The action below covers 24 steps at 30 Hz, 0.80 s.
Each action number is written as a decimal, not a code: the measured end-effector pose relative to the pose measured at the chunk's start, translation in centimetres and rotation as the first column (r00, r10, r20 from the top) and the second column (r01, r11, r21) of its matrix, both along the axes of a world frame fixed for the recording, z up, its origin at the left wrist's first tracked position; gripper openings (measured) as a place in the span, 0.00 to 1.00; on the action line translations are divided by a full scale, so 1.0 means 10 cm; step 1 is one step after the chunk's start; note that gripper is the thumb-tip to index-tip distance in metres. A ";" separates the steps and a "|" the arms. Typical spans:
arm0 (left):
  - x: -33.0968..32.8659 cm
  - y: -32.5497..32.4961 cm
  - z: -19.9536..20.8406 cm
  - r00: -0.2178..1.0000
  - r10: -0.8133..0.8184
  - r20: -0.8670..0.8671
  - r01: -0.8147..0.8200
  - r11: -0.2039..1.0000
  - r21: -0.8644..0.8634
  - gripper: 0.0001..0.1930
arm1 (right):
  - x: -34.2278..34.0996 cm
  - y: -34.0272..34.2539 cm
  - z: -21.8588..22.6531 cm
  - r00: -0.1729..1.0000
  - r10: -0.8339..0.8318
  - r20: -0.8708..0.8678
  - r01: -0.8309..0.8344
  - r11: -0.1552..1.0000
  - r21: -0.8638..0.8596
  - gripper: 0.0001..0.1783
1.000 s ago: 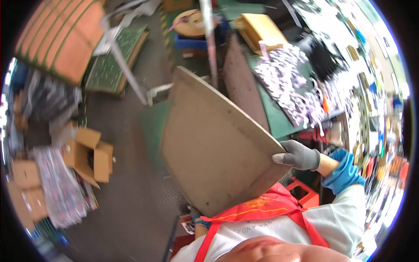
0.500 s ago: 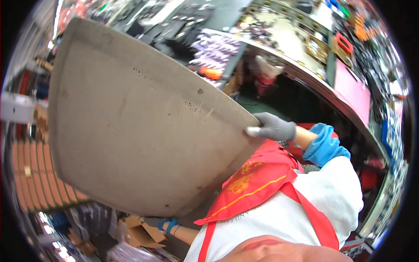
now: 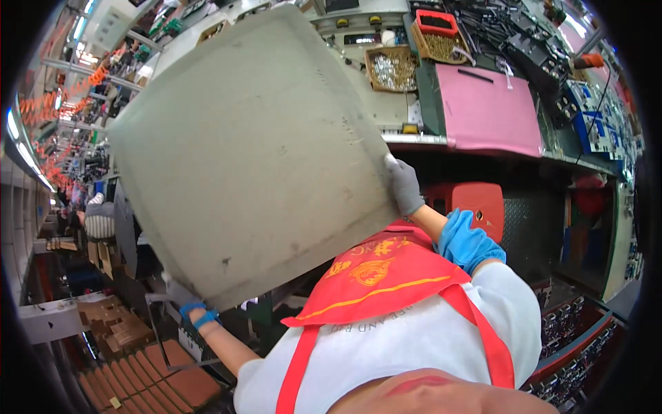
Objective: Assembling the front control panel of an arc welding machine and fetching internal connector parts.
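A large, flat grey board (image 3: 255, 159) with rounded edges and scuff marks is held up between my two hands, tilted in front of my body. My right hand (image 3: 405, 186), in a grey glove with pale fingertips, grips its right edge near the lower corner. At the lower left corner my left hand (image 3: 181, 293), gloved as well, is closed on the edge. Its fingers are partly hidden by the board. A blue cuff (image 3: 469, 241) covers my right forearm, and a blue band (image 3: 200, 314) circles my left wrist. I wear a red apron (image 3: 379, 276).
Behind the board runs a workbench with a box of small metal parts (image 3: 392, 69), a red bin (image 3: 436, 23) and a pink mat (image 3: 486, 110). A red stool (image 3: 477, 210) stands beneath. Stacked brown panels (image 3: 148, 376) lie at lower left, beside a metal frame (image 3: 162, 331).
My body and the view have turned, bringing the pink mat and bench nearer the middle. The board has tilted with both hands on it, and my left hand now shows more at its corner.
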<state>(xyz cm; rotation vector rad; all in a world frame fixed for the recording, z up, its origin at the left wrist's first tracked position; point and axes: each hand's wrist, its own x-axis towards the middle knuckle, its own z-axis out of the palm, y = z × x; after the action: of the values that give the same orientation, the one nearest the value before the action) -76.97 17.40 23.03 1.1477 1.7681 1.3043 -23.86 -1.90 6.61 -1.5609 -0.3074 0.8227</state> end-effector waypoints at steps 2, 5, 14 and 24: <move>0.50 0.51 -0.20 0.862 -0.005 -0.506 -0.027 0.998 -0.056 0.32 | 0.40 0.01 -0.46 0.996 -0.037 0.084 0.036 0.999 0.023 0.24; 1.39 1.52 -0.66 0.700 -0.173 -0.693 0.089 0.984 -0.156 0.36 | 1.02 0.32 -1.17 0.843 -0.021 0.538 0.066 0.996 -0.064 0.18; 3.33 3.26 -2.22 0.722 -0.435 -0.538 0.227 0.883 -0.411 0.36 | 2.04 0.94 -0.98 0.899 -0.436 0.048 0.413 0.806 -0.424 0.38; 3.48 3.86 -3.40 0.590 -0.749 -0.301 0.458 0.618 -0.639 0.26 | 1.95 1.13 -1.24 0.961 -0.231 0.153 0.276 0.745 -0.607 0.24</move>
<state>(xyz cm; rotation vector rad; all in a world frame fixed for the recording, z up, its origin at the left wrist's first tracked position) -42.19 56.01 -10.96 1.7123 1.6406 0.0315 -4.31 9.40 -5.83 -2.2023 0.1627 0.6848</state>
